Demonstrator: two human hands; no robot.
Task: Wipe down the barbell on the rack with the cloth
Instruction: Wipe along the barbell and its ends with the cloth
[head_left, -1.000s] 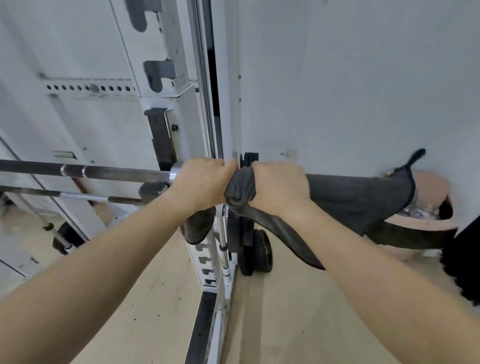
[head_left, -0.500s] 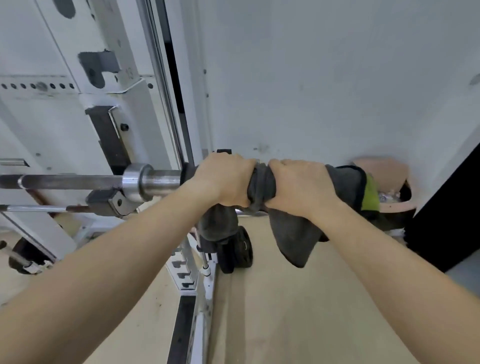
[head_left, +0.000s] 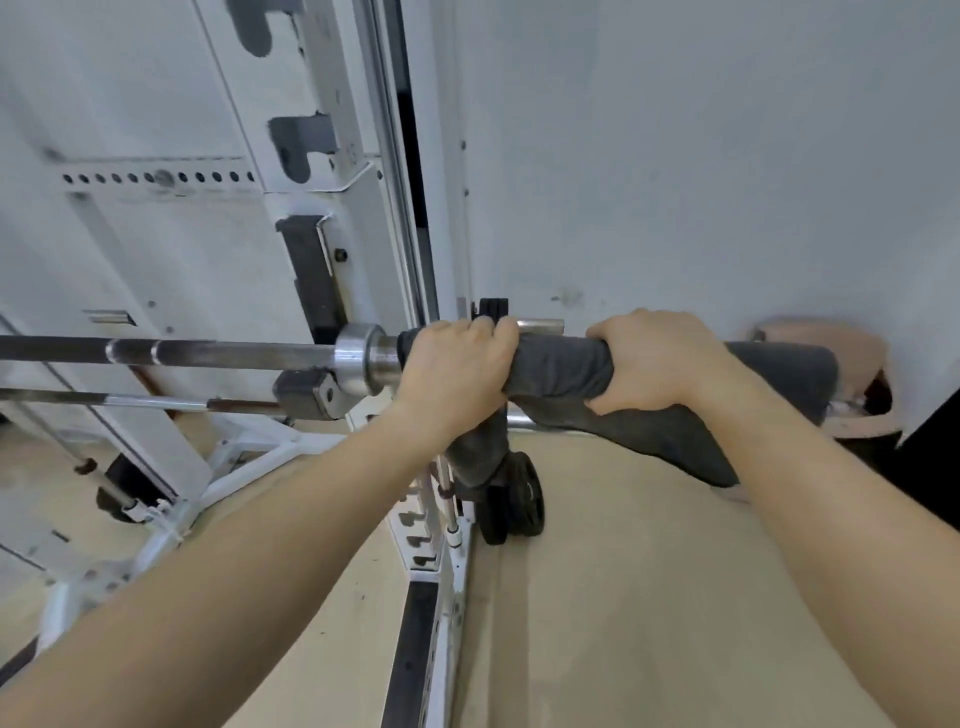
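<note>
Left hand: left hand (head_left: 457, 371) curled over the top of the barbell sleeve, fingers wrapped down over the gray cloth (head_left: 563, 366), clamping it to the steel just outboard of the collar.
Right hand: right hand (head_left: 657, 361) likewise closed round the cloth-wrapped sleeve, thumb underneath, a short stretch of cloth showing between the two fists.
Cloth: wound round the sleeve from the left fist out past the right fist toward the bar's end; one loose tail hangs below the left hand, a longer one droops below the right wrist.
Barbell: barbell (head_left: 208, 353) lies level in the J-hook (head_left: 311, 395) of the white rack (head_left: 358, 228), its shaft running away to the left of the left hand; chrome collar (head_left: 358, 358) bare, right against that hand.
Change: half a second ago the fists were almost touching with the cloth bunched between them; now they sit apart and the cloth is drawn out along the sleeve. A second back the left fist covered the collar; now it is exposed.
Reading: the sleeve is mid-wipe, likely a twisting or sliding rub. The long shaft to the left looks untouched by the cloth at this point.
Beyond: small weight plates (head_left: 511, 501) on the floor below the hands; pale wall behind.
</note>
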